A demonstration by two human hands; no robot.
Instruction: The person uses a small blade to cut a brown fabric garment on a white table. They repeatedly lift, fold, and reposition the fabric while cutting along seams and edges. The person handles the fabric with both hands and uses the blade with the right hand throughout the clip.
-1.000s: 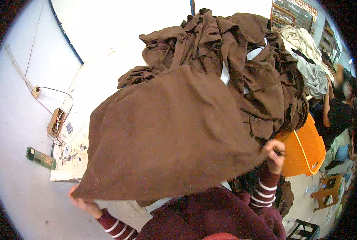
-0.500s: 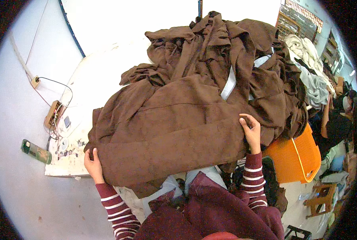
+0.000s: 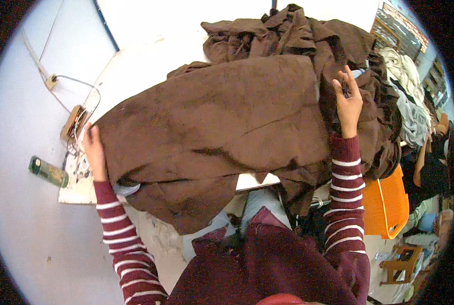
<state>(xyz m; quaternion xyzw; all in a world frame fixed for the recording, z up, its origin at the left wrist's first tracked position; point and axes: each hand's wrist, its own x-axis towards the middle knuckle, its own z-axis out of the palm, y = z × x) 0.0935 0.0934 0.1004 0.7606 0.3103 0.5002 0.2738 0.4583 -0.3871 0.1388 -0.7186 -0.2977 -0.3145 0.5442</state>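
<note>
A large brown cloth piece [image 3: 211,112] lies spread in front of me, its near part hanging over the table's front edge towards my lap. At its left end is my left hand [image 3: 95,155], fingers stretched out along the cloth's edge and not closed on it. My right hand [image 3: 349,104] is raised beside the cloth's right end, its fingers apart and holding nothing. Behind and to the right, more brown fabric [image 3: 288,35] is heaped in folds. A light grey-blue patch [image 3: 127,190] shows under the cloth near my left forearm.
The white table [image 3: 130,66] has a stained left corner with a power strip [image 3: 74,122] and cables. A green bottle [image 3: 49,172] lies left of the table. At right are an orange basket [image 3: 387,203], a pile of pale cloth [image 3: 407,101] and a wooden stool [image 3: 402,264].
The cloth's folded near part has been flipped up and away from me, now lying flat across the heap. Both hands have moved outward and farther off, and the right has let go.
</note>
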